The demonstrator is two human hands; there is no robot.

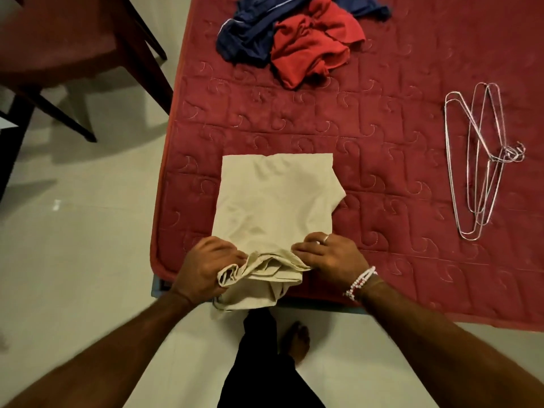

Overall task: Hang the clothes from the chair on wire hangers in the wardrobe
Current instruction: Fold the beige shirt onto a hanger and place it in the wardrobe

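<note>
Head view, looking down at the shirt (pixel 273 198): a beige one, lying flat on the red quilted bed (pixel 382 119), its near end bunched up and spilling over the bed's edge. The left hand (pixel 206 263) has its fingers curled into that bunched cloth on the shirt's left side. The right hand (pixel 329 254) pinches the same gathered end on the shirt's right side, fingers bent over the fabric. Well to the right of the shirt, a few wire hangers (pixel 507 154) lie together on the bed. Beyond the shirt's far end sit a crumpled red garment (pixel 312 48) and a blue one (pixel 244 39), touching. Left of the shirt, off the bed, stands a chair (pixel 59 39).
</note>
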